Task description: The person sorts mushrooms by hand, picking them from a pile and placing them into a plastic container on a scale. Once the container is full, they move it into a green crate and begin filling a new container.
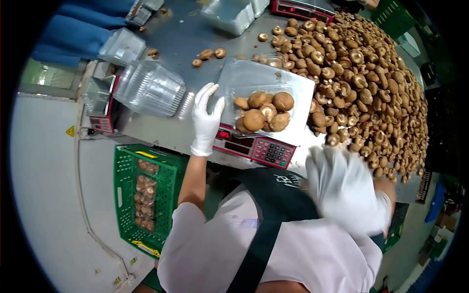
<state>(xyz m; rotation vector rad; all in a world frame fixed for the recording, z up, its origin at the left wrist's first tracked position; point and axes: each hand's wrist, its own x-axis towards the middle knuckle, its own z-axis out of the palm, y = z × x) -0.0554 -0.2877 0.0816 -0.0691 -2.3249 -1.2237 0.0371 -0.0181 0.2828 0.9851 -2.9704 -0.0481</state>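
Note:
A clear plastic tray (234,128) holding several brown mushrooms (254,120) rests on the metal plate of a red digital scale (254,149). My left hand (206,122), in a white glove, is just left of the tray, thumb and fingers apart and nothing in them. My right hand (342,185), also gloved in white, is at the near edge of a large mushroom heap (364,83), to the right of the scale. Motion smears its fingers, so whether it holds anything is hidden.
Stacked clear trays (151,88) stand left of the scale, and more stacks (229,14) sit farther back. A few loose mushrooms (206,53) lie behind the scale. Below the table's left side is a green crate (168,195) with packed mushroom trays. Another red scale (303,10) stands at the back.

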